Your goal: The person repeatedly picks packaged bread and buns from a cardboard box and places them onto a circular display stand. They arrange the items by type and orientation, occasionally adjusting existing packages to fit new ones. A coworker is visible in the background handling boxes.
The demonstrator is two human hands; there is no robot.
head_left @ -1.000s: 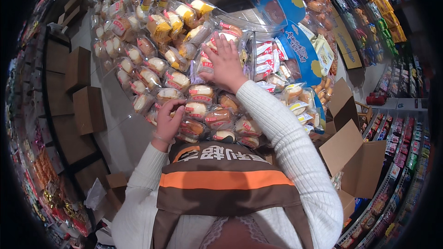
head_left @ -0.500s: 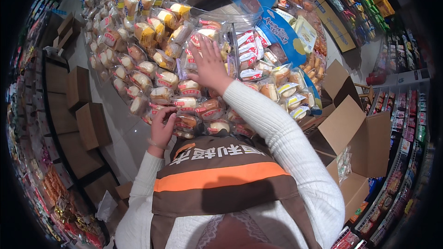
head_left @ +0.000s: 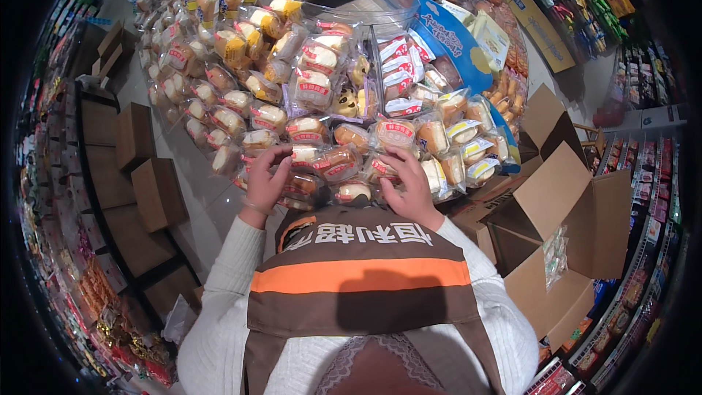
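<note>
Left hand (head_left: 266, 181): fingers loosely curled, thumb apart, nothing seen in hold, beside a brown wrapped bun (head_left: 300, 185) at the heap's near edge. Right hand (head_left: 409, 189): fingers parted and half bent at a red-labelled packet (head_left: 377, 169) on that edge, grip impossible to tell. Hazard: glossy film and uneven stacking could let edge packets slide off if pushed.
</note>
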